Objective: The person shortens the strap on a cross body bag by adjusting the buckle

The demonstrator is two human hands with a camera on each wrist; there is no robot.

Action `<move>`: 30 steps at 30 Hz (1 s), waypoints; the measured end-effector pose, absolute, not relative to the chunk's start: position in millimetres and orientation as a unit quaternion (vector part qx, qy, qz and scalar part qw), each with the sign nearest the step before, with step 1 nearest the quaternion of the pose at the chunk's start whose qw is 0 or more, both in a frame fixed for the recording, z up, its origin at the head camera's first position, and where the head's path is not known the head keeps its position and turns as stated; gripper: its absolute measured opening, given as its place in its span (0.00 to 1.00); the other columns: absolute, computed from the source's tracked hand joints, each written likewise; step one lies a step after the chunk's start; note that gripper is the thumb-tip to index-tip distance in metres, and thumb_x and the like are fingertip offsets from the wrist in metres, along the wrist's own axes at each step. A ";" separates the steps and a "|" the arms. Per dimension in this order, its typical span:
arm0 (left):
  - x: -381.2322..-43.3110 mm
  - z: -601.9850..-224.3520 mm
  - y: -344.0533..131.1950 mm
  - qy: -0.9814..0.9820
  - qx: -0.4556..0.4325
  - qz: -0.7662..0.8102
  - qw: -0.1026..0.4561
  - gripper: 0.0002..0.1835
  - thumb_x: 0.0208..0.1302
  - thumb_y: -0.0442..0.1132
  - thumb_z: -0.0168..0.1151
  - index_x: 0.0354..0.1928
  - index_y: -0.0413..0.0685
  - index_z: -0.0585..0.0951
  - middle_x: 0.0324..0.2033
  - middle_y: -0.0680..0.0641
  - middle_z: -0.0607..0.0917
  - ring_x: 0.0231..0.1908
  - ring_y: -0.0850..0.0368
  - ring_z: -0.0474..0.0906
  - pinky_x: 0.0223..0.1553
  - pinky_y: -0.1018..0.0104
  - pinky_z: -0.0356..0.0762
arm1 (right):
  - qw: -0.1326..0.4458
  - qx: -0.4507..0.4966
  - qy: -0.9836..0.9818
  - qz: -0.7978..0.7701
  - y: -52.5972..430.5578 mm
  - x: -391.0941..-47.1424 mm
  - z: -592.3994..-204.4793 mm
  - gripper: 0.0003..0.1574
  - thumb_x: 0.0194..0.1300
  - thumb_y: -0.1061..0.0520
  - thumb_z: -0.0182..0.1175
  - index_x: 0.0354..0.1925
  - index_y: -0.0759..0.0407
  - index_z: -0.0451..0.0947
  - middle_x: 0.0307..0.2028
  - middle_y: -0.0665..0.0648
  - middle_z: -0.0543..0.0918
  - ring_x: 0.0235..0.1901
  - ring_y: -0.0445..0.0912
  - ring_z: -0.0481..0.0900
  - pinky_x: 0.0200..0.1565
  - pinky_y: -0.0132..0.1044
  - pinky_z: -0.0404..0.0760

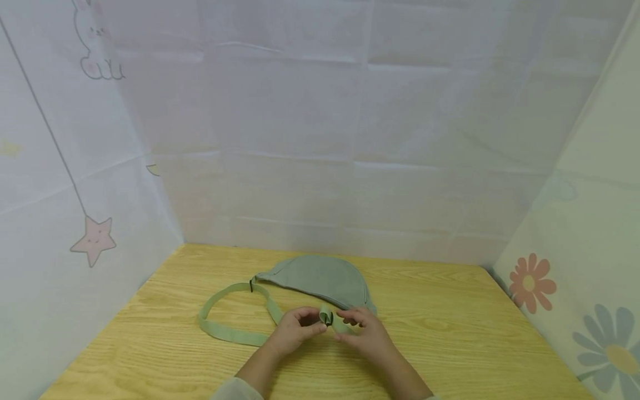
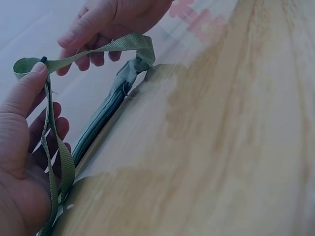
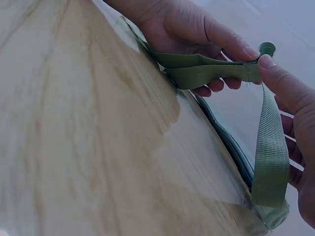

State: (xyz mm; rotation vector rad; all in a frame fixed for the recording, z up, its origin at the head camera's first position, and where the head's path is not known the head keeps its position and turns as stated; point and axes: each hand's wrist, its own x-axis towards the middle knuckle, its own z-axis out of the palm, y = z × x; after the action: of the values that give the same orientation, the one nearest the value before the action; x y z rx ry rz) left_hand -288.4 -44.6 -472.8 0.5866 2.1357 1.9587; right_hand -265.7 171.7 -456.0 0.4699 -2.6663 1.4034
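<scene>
A grey-green waist bag [image 1: 325, 278] lies on the table, its light green webbing strap [image 1: 232, 335] looped out to the left. My left hand [image 1: 295, 331] pinches the strap at a small dark slider [image 2: 44, 60], thumb on top. A short loop of webbing [image 2: 25, 65] sticks out past the slider. Facing it, my right hand [image 1: 367, 336] has its thumb and fingers spread loosely around the strap beside the slider. In the left wrist view a gap shows between the right thumb [image 2: 81, 30] and the webbing, which crosses in front of the fingers.
The wood-grain table [image 1: 450, 333] is enclosed by pale cloth walls [image 1: 350, 139] at the back and sides, printed with a star and flowers. Another dark slider [image 1: 251, 285] sits on the strap by the bag's left end.
</scene>
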 end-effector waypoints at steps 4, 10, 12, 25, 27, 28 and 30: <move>-288.4 -474.0 -43.9 0.721 0.191 0.661 0.085 0.19 0.62 0.37 0.68 0.51 0.32 0.80 0.42 0.49 0.84 0.39 0.66 0.77 0.40 0.74 0.76 | 0.052 0.149 -0.886 0.437 178.4 -262.1 -457.4 0.27 0.50 0.47 0.76 0.49 0.51 0.82 0.41 0.46 0.80 0.44 0.42 0.74 0.47 0.35 0.74; -289.1 -473.3 -43.8 0.717 0.186 0.667 0.079 0.19 0.62 0.38 0.68 0.50 0.32 0.80 0.40 0.52 0.84 0.39 0.65 0.77 0.40 0.73 0.76 | 0.103 0.189 -0.909 0.356 187.7 -258.7 -461.4 0.26 0.46 0.44 0.78 0.42 0.50 0.80 0.37 0.43 0.79 0.40 0.40 0.74 0.41 0.33 0.75; -289.2 -473.5 -44.3 0.716 0.185 0.669 0.078 0.20 0.62 0.38 0.68 0.51 0.31 0.79 0.40 0.53 0.83 0.39 0.65 0.77 0.41 0.73 0.76 | 0.123 0.207 -0.911 0.336 189.1 -259.1 -463.1 0.26 0.46 0.45 0.78 0.40 0.50 0.79 0.35 0.42 0.79 0.38 0.39 0.75 0.39 0.32 0.76; -288.3 -473.5 -46.2 0.709 0.182 0.677 0.074 0.21 0.63 0.38 0.67 0.52 0.29 0.78 0.36 0.58 0.82 0.37 0.67 0.76 0.38 0.75 0.76 | 0.137 0.161 -0.912 0.351 188.4 -261.8 -466.2 0.16 0.49 0.52 0.76 0.36 0.49 0.81 0.33 0.44 0.80 0.35 0.37 0.73 0.37 0.30 0.75; -289.0 -473.7 -46.3 0.711 0.180 0.675 0.078 0.20 0.63 0.38 0.67 0.52 0.30 0.79 0.37 0.57 0.82 0.37 0.66 0.77 0.38 0.74 0.76 | 0.112 0.130 -0.904 0.391 187.7 -262.4 -466.1 0.17 0.50 0.52 0.76 0.38 0.49 0.82 0.36 0.46 0.81 0.38 0.39 0.74 0.40 0.31 0.75; -289.4 -473.9 -46.5 0.712 0.181 0.674 0.080 0.20 0.63 0.38 0.67 0.52 0.31 0.79 0.37 0.57 0.82 0.38 0.66 0.77 0.38 0.74 0.76 | 0.098 0.113 -0.900 0.410 187.4 -262.8 -466.3 0.17 0.50 0.51 0.76 0.39 0.49 0.82 0.37 0.47 0.81 0.38 0.39 0.74 0.41 0.31 0.75; -290.3 -474.4 -46.6 0.713 0.186 0.671 0.084 0.20 0.63 0.39 0.67 0.52 0.32 0.79 0.38 0.56 0.83 0.38 0.66 0.77 0.39 0.73 0.76 | 0.072 0.088 -0.885 0.451 186.9 -263.1 -466.3 0.18 0.50 0.52 0.76 0.40 0.50 0.82 0.38 0.49 0.81 0.39 0.41 0.73 0.42 0.31 0.74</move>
State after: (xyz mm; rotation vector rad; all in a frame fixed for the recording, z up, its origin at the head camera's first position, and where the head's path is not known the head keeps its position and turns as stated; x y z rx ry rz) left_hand -290.3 -46.6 -474.4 0.5546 2.1280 2.0021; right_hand -263.1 186.9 -466.3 0.2655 -2.6605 1.3537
